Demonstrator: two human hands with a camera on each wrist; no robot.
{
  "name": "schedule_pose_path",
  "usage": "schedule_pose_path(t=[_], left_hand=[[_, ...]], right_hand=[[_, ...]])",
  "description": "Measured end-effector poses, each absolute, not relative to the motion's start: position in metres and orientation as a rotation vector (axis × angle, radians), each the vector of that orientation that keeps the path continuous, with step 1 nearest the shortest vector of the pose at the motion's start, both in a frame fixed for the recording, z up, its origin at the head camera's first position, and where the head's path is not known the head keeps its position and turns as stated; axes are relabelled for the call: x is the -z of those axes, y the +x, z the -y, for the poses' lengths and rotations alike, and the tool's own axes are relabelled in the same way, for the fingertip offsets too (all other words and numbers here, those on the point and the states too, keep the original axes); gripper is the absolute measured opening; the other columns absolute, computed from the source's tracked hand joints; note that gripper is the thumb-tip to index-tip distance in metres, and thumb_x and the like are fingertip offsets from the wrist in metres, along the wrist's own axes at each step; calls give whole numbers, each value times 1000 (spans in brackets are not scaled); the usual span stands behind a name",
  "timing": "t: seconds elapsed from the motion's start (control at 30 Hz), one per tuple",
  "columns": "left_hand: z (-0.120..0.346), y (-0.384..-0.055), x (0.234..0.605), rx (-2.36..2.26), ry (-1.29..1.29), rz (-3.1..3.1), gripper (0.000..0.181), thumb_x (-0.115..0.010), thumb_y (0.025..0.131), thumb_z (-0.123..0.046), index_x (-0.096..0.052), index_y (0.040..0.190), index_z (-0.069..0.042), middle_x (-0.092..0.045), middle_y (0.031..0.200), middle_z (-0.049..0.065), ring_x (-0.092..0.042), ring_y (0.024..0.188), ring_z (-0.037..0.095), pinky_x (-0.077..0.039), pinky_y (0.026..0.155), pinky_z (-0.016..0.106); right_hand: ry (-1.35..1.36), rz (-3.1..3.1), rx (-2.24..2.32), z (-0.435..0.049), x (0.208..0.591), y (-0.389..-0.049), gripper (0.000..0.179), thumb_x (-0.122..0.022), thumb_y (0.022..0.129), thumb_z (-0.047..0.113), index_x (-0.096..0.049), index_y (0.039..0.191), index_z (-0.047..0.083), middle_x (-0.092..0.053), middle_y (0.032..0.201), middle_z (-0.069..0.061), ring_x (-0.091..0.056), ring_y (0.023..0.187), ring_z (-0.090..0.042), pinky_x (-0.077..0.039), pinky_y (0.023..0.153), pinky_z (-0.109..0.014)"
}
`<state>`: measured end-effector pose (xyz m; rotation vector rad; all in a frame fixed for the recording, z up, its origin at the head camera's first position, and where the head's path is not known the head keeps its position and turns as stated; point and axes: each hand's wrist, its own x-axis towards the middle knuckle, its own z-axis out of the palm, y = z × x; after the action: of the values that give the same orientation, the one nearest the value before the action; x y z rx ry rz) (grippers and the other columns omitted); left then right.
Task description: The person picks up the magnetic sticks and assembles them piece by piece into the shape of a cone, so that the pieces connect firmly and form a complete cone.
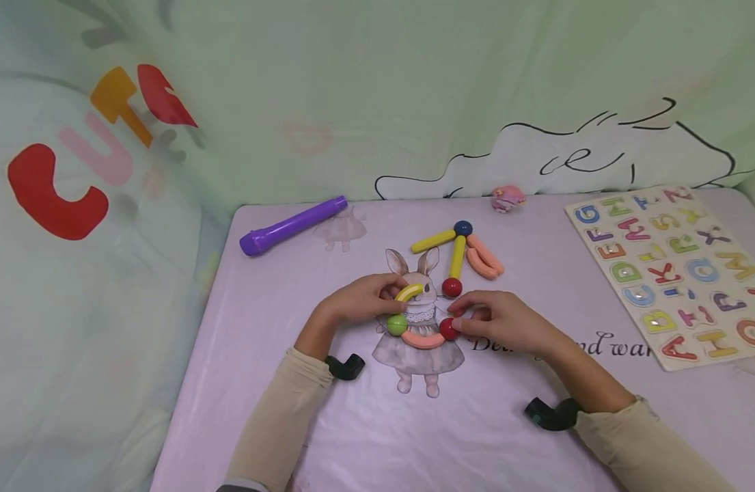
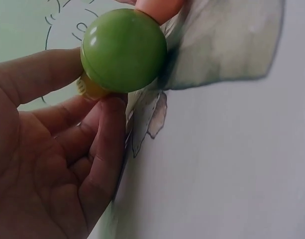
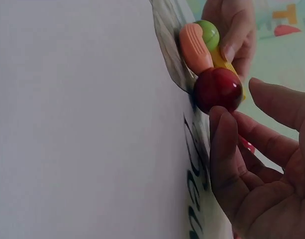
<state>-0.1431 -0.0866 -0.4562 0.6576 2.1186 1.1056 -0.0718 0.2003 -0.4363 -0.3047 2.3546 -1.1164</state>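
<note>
A curved yellow piece (image 1: pixel 408 292) is pinched by my left hand (image 1: pixel 365 298). It meets a green ball (image 1: pixel 397 324), which a curved salmon piece (image 1: pixel 423 340) links to a red ball (image 1: pixel 449 329). My right hand (image 1: pixel 506 320) touches this red ball with its fingertips; the right wrist view shows a gap between one finger and the ball (image 3: pixel 218 90). Farther back lies another joined group: a dark blue ball (image 1: pixel 462 228), two straight yellow rods (image 1: pixel 434 241) and a second red ball (image 1: pixel 451 287). Two salmon pieces (image 1: pixel 486 257) lie beside it.
A purple toy microphone (image 1: pixel 294 225) lies at the table's back left. At the right is a wooden alphabet board (image 1: pixel 675 273) with coloured letters. A small pink toy (image 1: pixel 508 198) sits by the back edge. Fabric walls stand behind and to the left.
</note>
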Motion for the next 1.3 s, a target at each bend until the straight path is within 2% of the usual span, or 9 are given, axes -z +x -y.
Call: schedule_pose_path(t=[0.13,0.23,0.47,0.7,1.1,1.3], left_hand=[[89,-144,459,-1129,647,-2082,33,-69,96,-21,-61,126,-11,-62,99,1,-56,92,12,-46,85,24],[89,-145,460,-1137,643,-2069,34,-69,96,-21,-60,127,-11,-61,99,1,-55,91,12,-45,86,25],[89,-145,460,-1128,657,-2074,33,-69,97,-21,-60,127,-10,-59,97,1,-54,91,13,-45,85,25],[89,-144,457,-1126,633,-2069,32,-69,97,-19,-60,127,-10,-57,95,0,-53,89,12,-44,84,24],[88,-143,455,-1123,639,-2070,33,-69,97,-20,-60,127,-9,-58,96,1,-53,91,13,-44,85,24],[88,-143,454,-1121,627,-2076,32,-69,97,-19,-60,127,-10,-57,96,0,-53,91,13,-44,85,25]], right_hand=[[-282,-2445,1069,-205,432,-75,33,-73,94,33,-72,121,15,-73,97,-2,-62,83,-18,-54,67,-26],[-230,-2529,1024,-210,430,-79,31,-72,95,32,-72,121,15,-71,102,-3,-60,86,-19,-53,67,-26],[-95,-2741,987,-223,425,-89,37,-72,96,30,-67,126,9,-69,103,-10,-59,84,-23,-50,62,-24],[-46,-2838,934,-230,428,-98,42,-72,96,29,-65,131,6,-67,105,-14,-57,88,-27,-48,67,-30],[-25,-2859,907,-225,439,-105,43,-74,94,25,-67,130,2,-64,98,-13,-54,89,-27,-45,69,-33],[-21,-2869,898,-222,441,-108,37,-75,93,23,-70,123,2,-64,95,-13,-53,88,-27,-45,67,-31]])
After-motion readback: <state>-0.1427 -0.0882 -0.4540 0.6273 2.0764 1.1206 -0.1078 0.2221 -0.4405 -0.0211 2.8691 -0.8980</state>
